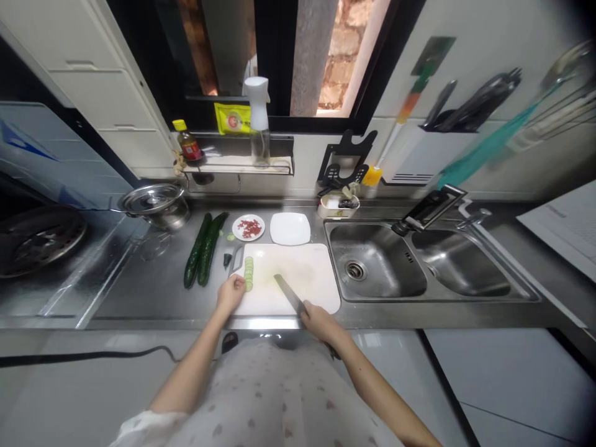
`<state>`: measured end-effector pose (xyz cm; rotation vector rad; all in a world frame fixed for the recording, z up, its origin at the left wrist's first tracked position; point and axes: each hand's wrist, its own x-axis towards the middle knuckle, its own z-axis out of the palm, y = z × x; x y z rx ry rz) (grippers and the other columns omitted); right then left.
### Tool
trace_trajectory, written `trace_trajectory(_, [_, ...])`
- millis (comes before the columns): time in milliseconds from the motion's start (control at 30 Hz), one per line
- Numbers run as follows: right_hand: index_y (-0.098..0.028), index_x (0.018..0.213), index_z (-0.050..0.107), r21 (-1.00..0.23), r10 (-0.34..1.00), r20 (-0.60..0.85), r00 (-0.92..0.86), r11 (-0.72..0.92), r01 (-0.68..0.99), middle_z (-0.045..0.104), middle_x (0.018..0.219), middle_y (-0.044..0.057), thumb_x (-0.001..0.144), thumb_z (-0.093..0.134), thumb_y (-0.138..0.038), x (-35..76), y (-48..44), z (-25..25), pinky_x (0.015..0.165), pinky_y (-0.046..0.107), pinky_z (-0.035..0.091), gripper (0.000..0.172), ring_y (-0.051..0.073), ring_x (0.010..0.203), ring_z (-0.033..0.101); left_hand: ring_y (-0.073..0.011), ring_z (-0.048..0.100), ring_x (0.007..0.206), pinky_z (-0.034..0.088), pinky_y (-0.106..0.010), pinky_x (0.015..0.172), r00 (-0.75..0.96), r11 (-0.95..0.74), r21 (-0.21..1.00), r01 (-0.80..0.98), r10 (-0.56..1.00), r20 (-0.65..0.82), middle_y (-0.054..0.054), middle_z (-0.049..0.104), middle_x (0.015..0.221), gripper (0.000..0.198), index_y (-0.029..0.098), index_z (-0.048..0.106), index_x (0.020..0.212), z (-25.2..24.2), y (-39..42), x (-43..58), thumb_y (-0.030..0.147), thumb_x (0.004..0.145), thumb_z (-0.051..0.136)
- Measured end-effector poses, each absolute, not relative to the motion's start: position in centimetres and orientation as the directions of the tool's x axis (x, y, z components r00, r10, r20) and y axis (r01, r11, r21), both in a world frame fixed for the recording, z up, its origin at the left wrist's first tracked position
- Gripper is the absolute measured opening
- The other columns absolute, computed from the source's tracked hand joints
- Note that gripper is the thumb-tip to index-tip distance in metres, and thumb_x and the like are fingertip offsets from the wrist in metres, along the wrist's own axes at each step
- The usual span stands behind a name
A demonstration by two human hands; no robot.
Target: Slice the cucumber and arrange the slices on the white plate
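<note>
In my right hand (pixel 318 321) is a knife (pixel 289 294), its blade lying over the middle of the white cutting board (pixel 302 261). My left hand (pixel 231 292) is at the board's left edge, fingers curled together beside the lower end of a row of cucumber slices (pixel 249 273); whether it pinches anything is too small to make out. Left of the board, two whole cucumbers (pixel 205 251) lie side by side, and a dark green cucumber end (pixel 227 259) sits near the board's handle. A small plate of chopped red pieces (pixel 248 228) and a white plate (pixel 290 229) stand behind the board.
A double sink (pixel 382 264) with a faucet (pixel 431 211) adjoins the board on the right. At the back left stands a lidded steel pot (pixel 161 206), with a wok (pixel 41 239) farther left. A shelf (pixel 223 166) holds bottles above the counter.
</note>
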<state>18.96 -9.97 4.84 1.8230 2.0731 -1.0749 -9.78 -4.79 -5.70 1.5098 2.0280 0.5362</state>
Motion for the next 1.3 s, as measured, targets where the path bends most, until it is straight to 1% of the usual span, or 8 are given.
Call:
trace_trajectory(133, [-0.017, 0.104, 0.053, -0.386, 0.793, -0.567, -0.222, -0.017, 0.922, 0.065, 0.096, 0.009, 0.091, 0.037, -0.019, 19.1, -10.0, 4.6, 0.063, 0.024, 0.029, 0.020, 0.017, 0.083, 0.058, -0.0161, 0.062, 0.076, 0.040, -0.024, 0.069, -0.218, 0.266, 0.544, 0.796, 0.964, -0.152, 0.000, 0.068, 0.078, 0.014, 0.022, 0.064, 0.091, -5.0, -5.4, -9.2, 0.024, 0.081, 0.053])
trace_trajectory(267, [-0.017, 0.102, 0.053, -0.378, 0.798, -0.561, -0.222, -0.008, 0.926, 0.065, 0.097, 0.009, 0.091, 0.040, -0.021, 19.2, -10.0, 4.6, 0.063, 0.024, 0.028, 0.018, 0.017, 0.084, 0.058, -0.0195, 0.061, 0.085, 0.039, -0.029, 0.078, -0.209, 0.234, 0.453, 0.860, 0.972, -0.106, -0.002, 0.069, 0.087, 0.018, 0.024, 0.065, 0.095, -4.0, -5.8, -8.7, 0.023, 0.083, 0.051])
trace_trajectory(367, [-0.017, 0.102, 0.054, -0.378, 0.807, -0.550, -0.214, -0.012, 0.926, 0.065, 0.095, 0.009, 0.092, 0.041, -0.024, 19.2, -10.1, 4.5, 0.063, 0.024, 0.028, 0.017, 0.017, 0.084, 0.058, -0.0207, 0.061, 0.088, 0.037, -0.031, 0.081, -0.203, 0.225, 0.428, 0.875, 0.974, -0.098, -0.003, 0.070, 0.091, 0.019, 0.024, 0.065, 0.096, -3.6, -5.9, -8.5, 0.022, 0.084, 0.050])
trace_trajectory(600, [-0.018, 0.101, 0.053, -0.431, 0.877, -0.454, -0.157, -0.061, 0.900, 0.066, 0.090, 0.006, 0.092, 0.044, -0.030, 19.2, -10.3, 3.3, 0.063, 0.023, 0.028, 0.017, 0.016, 0.082, 0.057, -0.0234, 0.059, 0.092, 0.037, -0.033, 0.081, -0.189, 0.217, 0.415, 0.884, 0.976, -0.106, -0.004, 0.070, 0.095, 0.020, 0.023, 0.066, 0.097, -3.6, -5.8, -8.7, 0.024, 0.083, 0.051])
trace_trajectory(733, [-0.018, 0.103, 0.055, -0.409, 0.932, -0.361, 0.019, -0.176, 0.896, 0.067, 0.090, 0.005, 0.093, 0.042, -0.035, 20.4, -9.2, 2.6, 0.064, 0.023, 0.030, 0.023, 0.016, 0.082, 0.058, -0.0248, 0.058, 0.094, 0.037, -0.034, 0.081, -0.191, 0.217, 0.406, 0.888, 0.976, -0.104, -0.004, 0.069, 0.096, 0.019, 0.024, 0.066, 0.095, -3.9, -5.8, -8.9, 0.026, 0.082, 0.052])
trace_trajectory(900, [-0.017, 0.106, 0.057, -0.352, 0.920, -0.325, 0.218, -0.332, 0.875, 0.068, 0.095, 0.008, 0.093, 0.041, -0.035, 22.9, -6.7, 2.0, 0.066, 0.023, 0.033, 0.027, 0.018, 0.087, 0.061, -0.0240, 0.059, 0.093, 0.039, -0.034, 0.082, -0.171, 0.197, 0.430, 0.881, 0.980, -0.098, -0.004, 0.069, 0.096, 0.019, 0.025, 0.066, 0.094, -4.1, -5.9, -8.9, 0.026, 0.082, 0.051])
trace_trajectory(1133, [-0.017, 0.113, 0.057, -0.338, 0.897, -0.355, 0.262, -0.384, 0.859, 0.068, 0.105, 0.010, 0.092, 0.042, -0.036, 23.7, -4.8, 0.9, 0.071, 0.024, 0.038, 0.032, 0.020, 0.096, 0.062, -0.0254, 0.059, 0.095, 0.039, -0.034, 0.081, -0.183, 0.212, 0.421, 0.882, 0.977, -0.108, -0.005, 0.069, 0.097, 0.021, 0.026, 0.065, 0.095, -4.4, -5.9, -8.9, 0.026, 0.081, 0.050])
trace_trajectory(1300, [-0.016, 0.128, 0.048, -0.357, 0.917, -0.301, 0.262, -0.363, 0.861, 0.066, 0.110, 0.011, 0.091, 0.043, -0.033, 23.8, -4.8, 0.2, 0.077, 0.024, 0.040, 0.040, 0.020, 0.102, 0.061, -0.0255, 0.058, 0.097, 0.039, -0.035, 0.084, -0.188, 0.209, 0.431, 0.878, 0.978, -0.091, -0.005, 0.069, 0.100, 0.019, 0.025, 0.065, 0.094, -4.3, -6.1, -8.9, 0.026, 0.080, 0.052])
